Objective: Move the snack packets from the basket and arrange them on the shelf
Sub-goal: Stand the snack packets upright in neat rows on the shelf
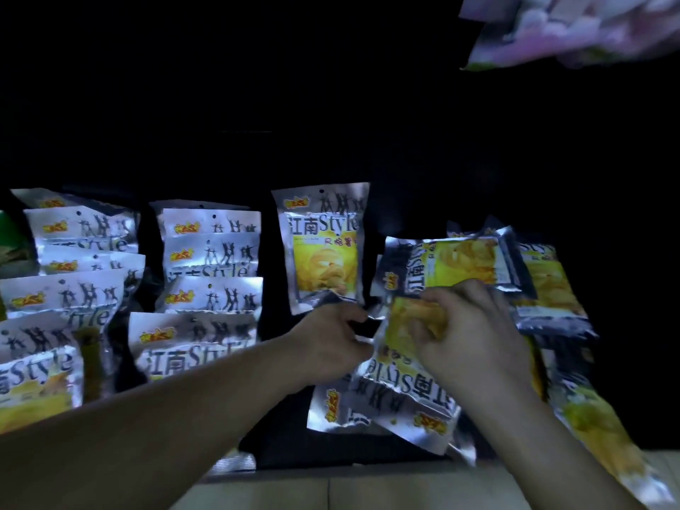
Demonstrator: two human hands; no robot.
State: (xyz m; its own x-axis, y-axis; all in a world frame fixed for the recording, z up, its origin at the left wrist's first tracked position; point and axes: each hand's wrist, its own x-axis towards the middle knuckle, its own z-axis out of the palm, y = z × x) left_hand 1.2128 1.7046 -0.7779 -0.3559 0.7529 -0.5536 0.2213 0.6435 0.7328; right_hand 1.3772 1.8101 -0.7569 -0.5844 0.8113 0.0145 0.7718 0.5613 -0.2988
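Silver and yellow snack packets stand in rows on a dark shelf: one stack at the left (pixel 70 274), another in the middle (pixel 211 266), and a single upright packet (pixel 323 248). To the right lies a loose pile of the same packets (pixel 467 263). An upside-down packet (pixel 397 373) is gripped by my right hand (pixel 467 333) at its yellow part. My left hand (pixel 331 344) pinches that packet's left edge. No basket is in view.
A pink and silver packet (pixel 574 27) hangs blurred at the top right. The shelf's back is black and unlit. A pale shelf edge (pixel 331 487) runs along the bottom. More packets (pixel 596 428) trail off at the lower right.
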